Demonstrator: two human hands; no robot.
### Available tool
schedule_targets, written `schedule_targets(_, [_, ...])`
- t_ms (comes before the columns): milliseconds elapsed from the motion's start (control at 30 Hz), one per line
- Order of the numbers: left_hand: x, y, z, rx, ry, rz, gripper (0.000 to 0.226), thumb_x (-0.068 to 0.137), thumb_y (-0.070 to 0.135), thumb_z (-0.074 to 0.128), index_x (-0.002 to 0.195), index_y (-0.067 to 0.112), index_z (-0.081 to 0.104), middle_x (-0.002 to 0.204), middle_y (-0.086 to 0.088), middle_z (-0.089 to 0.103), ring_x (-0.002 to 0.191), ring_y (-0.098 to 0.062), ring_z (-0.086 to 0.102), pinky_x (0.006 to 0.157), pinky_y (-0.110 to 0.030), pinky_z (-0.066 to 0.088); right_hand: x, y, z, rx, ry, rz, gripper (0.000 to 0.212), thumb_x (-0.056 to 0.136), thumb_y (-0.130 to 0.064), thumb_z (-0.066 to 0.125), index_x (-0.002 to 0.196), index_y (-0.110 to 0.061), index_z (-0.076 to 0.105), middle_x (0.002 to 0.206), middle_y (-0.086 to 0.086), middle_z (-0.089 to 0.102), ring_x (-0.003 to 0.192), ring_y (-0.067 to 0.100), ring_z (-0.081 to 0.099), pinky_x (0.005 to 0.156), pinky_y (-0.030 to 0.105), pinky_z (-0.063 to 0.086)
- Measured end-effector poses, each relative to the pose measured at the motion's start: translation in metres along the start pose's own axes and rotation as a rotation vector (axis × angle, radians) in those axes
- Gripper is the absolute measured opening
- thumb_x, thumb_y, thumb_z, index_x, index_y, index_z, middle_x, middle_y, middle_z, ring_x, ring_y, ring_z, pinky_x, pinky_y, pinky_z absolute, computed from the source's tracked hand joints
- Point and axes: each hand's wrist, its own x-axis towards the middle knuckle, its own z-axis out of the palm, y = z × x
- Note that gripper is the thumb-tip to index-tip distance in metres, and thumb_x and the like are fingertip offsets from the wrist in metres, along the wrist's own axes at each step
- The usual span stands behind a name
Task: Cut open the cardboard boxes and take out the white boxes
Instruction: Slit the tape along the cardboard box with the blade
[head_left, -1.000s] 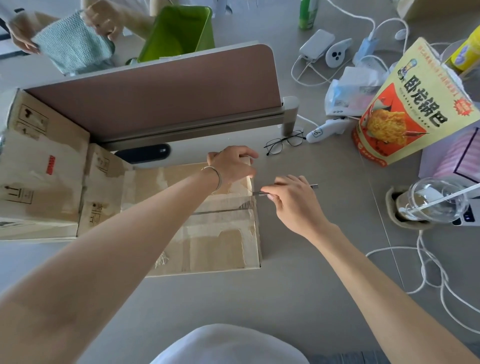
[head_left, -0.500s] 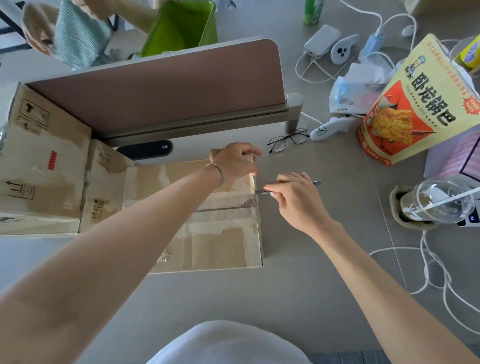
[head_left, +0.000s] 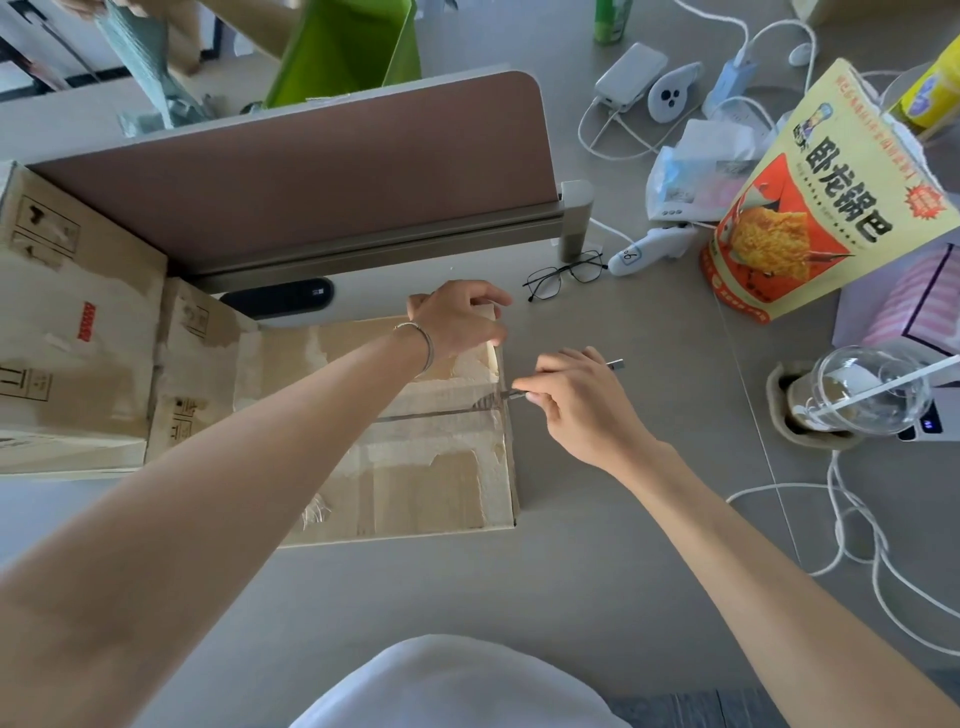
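Grey surface (head_left: 597, 519), cluttered along the right. At centre, flat taped cardboard box (head_left: 415, 467), against the divider's foot. Left hand (head_left: 457, 322) on its far right corner, grip curled over the edge. Right hand (head_left: 576, 395) with grip pinching a thin metal blade (head_left: 511, 396), tip at the tape seam on the right edge. 2 more cardboard boxes (head_left: 78, 338) at left; glasses (head_left: 566, 273) and snack bag (head_left: 815, 202) beyond.

We note a tan cardboard box (head_left: 415, 467) on a grey table (head_left: 597, 545). We see a pink-striped box (head_left: 904, 306), a yellow-and-red snack bag (head_left: 810, 208) and a green bin (head_left: 348, 47).
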Motion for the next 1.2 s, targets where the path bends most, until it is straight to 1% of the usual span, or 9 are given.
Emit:
schedule_targets(100, [0.002,-0.001,0.0,-0.021,0.002,-0.002,0.047,0.055,0.035,0.064,0.1,0.045,0.071,0.101,0.024,0.07,0.108,-0.001,0.059,0.113,-0.037,0.028,-0.003,0.002,-0.001,0.003,0.012,0.016,0.026,0.088,-0.001,0.068,0.094,-0.024,0.08,0.074,-0.004,0.058,0.072,0.025,0.052,0.072,0.04,0.039])
schedule_targets(233, [0.0,0.001,0.001,0.02,0.017,0.008,0.042,0.064,0.032,0.068,0.104,0.043,0.071,0.103,0.022,0.07,0.11,-0.004,0.057,0.102,-0.036,0.025,0.0,-0.006,0.002,-0.006,0.016,0.011,0.024,0.085,0.0,0.07,0.087,-0.022,0.078,0.073,-0.005,0.058,0.072,0.025,0.052,0.071,0.039,0.039])
schedule_targets(300, [0.0,0.001,0.001,0.002,0.009,0.005,0.041,0.061,0.033,0.068,0.1,0.045,0.071,0.102,0.022,0.07,0.108,-0.003,0.058,0.106,-0.035,0.027,0.0,-0.007,0.001,-0.002,0.002,0.003,0.026,0.085,0.001,0.069,0.088,-0.023,0.078,0.074,-0.006,0.058,0.071,0.024,0.05,0.072,0.039,0.037])
schedule_targets(400, [0.001,0.0,0.001,-0.025,-0.007,-0.01,0.042,0.054,0.035,0.065,0.094,0.047,0.07,0.099,0.023,0.07,0.103,-0.003,0.061,0.113,-0.043,0.033,0.0,-0.005,-0.004,-0.005,-0.028,-0.029,0.028,0.087,0.0,0.067,0.095,-0.024,0.08,0.073,-0.006,0.058,0.071,0.024,0.05,0.071,0.035,0.03])
schedule_targets(567, [0.003,-0.004,0.002,-0.054,-0.023,-0.011,0.04,0.052,0.036,0.065,0.088,0.05,0.07,0.094,0.024,0.071,0.101,-0.005,0.064,0.108,-0.047,0.043,0.007,-0.001,-0.009,-0.026,-0.064,-0.052,0.028,0.088,0.0,0.066,0.095,-0.023,0.08,0.069,-0.005,0.054,0.071,0.025,0.049,0.069,0.032,0.019])
schedule_targets(767, [0.003,-0.002,0.002,-0.041,-0.019,-0.012,0.041,0.053,0.035,0.064,0.091,0.049,0.07,0.095,0.024,0.071,0.1,-0.002,0.062,0.111,-0.045,0.038,0.005,-0.008,-0.004,0.01,-0.087,-0.053,0.028,0.089,0.0,0.066,0.096,-0.022,0.08,0.07,-0.011,0.046,0.071,0.023,0.047,0.069,0.032,0.017])
schedule_targets(900, [0.004,-0.005,0.001,-0.042,-0.03,-0.011,0.039,0.053,0.035,0.065,0.089,0.049,0.07,0.094,0.024,0.071,0.097,-0.004,0.063,0.109,-0.047,0.041,0.003,0.001,-0.009,0.0,-0.121,-0.052,0.026,0.091,-0.003,0.066,0.096,-0.025,0.08,0.07,-0.009,0.052,0.071,0.022,0.049,0.069,0.033,0.02])
schedule_targets(1100, [0.006,-0.005,0.002,-0.057,-0.028,-0.013,0.041,0.051,0.034,0.065,0.09,0.049,0.07,0.096,0.023,0.071,0.098,-0.003,0.062,0.11,-0.047,0.041,-0.003,-0.008,-0.002,0.015,-0.115,-0.041,0.023,0.091,-0.002,0.065,0.092,-0.021,0.078,0.071,-0.011,0.047,0.07,0.022,0.047,0.07,0.033,0.022])
schedule_targets(1200, [0.006,-0.005,0.001,-0.054,-0.031,0.001,0.042,0.052,0.035,0.065,0.092,0.047,0.071,0.097,0.022,0.072,0.1,-0.002,0.062,0.111,-0.046,0.038,-0.009,0.002,-0.004,0.008,-0.159,-0.057,0.023,0.091,-0.003,0.065,0.086,-0.022,0.077,0.071,-0.006,0.052,0.072,0.022,0.047,0.072,0.036,0.03])
